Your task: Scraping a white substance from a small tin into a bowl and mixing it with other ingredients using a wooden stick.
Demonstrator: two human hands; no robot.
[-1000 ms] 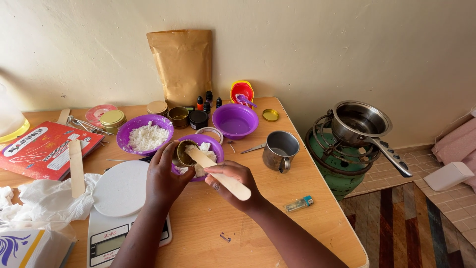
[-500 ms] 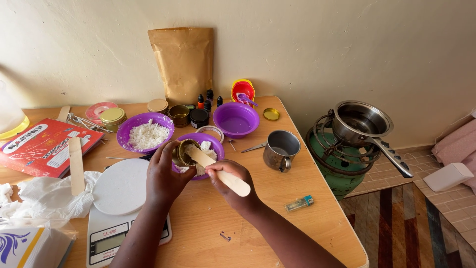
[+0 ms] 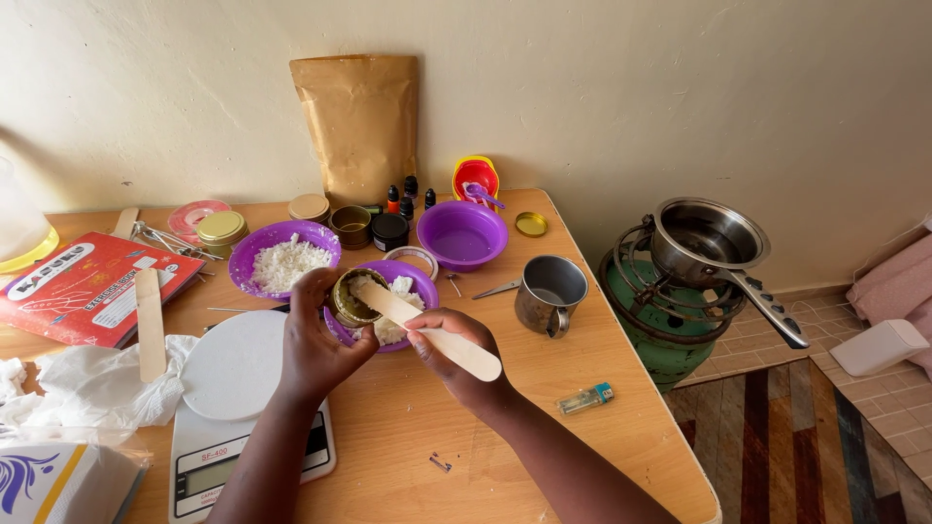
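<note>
Centre of the frame: the left hand (image 3: 316,344) was wrapped around a small gold tin (image 3: 354,297), tilting it over a purple bowl of white flakes (image 3: 408,291). The right hand (image 3: 451,354) was clamped on a wide wooden stick (image 3: 427,328), its far end resting in the tin's mouth. Just left of them on the wooden surface (image 3: 544,427) sat a white kitchen scale (image 3: 238,388). A second purple bowl heaped with white flakes (image 3: 283,257) stood behind, and a metal cup (image 3: 550,293) to the right. A brown paper pouch (image 3: 359,121) leaned on the wall at top centre.
</note>
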